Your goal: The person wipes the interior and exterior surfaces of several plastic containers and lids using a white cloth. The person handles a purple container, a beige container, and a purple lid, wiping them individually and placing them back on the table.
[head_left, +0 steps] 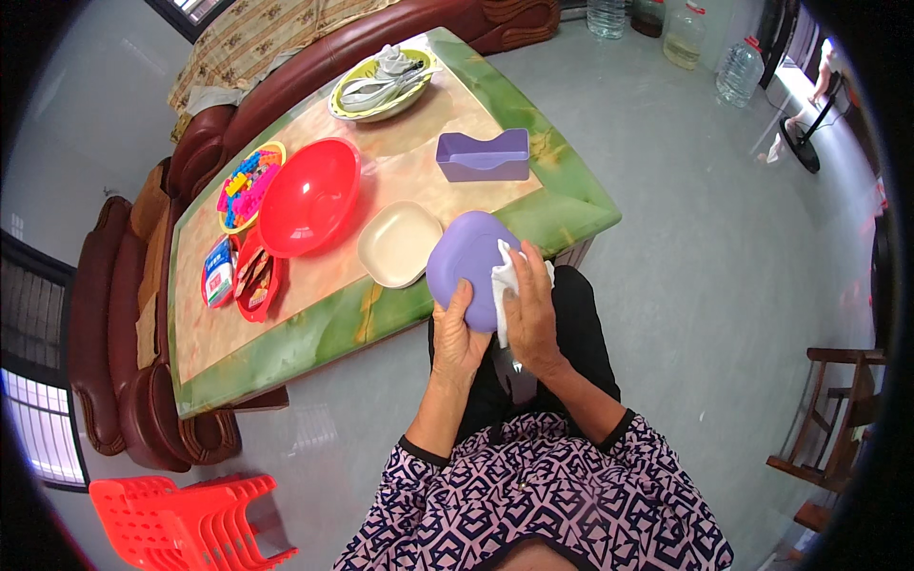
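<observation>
My left hand [458,340] grips the lower edge of a purple rounded plate [466,249], its thumb lying over the near face. The plate is tilted up above my lap, by the table's front edge. A white cloth [501,274] is in my right hand [533,319], pressed against the plate's right side. Just left of the plate, a cream rounded-square dish [400,244] sits on the table. Farther back stands a purple open box [484,169] with a dipped front wall.
On the marble-patterned table [571,202] are a red bowl [309,198], a basket of colourful toy pieces [249,187], red containers with packets [255,281] and a yellow-green bowl [381,88] holding cloths. Red stacked stools [190,523] stand at lower left, a brown sofa [114,314] beyond.
</observation>
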Available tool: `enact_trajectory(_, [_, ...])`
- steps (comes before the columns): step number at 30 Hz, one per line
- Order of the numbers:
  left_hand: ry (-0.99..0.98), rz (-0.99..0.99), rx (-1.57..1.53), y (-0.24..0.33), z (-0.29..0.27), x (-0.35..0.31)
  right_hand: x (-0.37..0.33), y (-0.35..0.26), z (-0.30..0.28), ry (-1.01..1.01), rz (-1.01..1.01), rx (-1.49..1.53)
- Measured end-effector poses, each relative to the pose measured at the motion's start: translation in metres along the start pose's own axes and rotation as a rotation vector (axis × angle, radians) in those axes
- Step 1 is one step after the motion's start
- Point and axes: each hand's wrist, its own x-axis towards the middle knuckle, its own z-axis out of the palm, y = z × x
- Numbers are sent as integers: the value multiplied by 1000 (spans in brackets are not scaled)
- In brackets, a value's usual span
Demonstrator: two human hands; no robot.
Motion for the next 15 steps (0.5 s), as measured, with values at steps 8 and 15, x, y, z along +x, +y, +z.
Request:
enact_trajectory(8, [-38, -78, 1, 6, 1, -7, 73, 47, -22, -298, 600, 611])
enact_trajectory(15, [-28, -122, 121, 8, -3, -7, 92, 30, -11, -262, 114, 160])
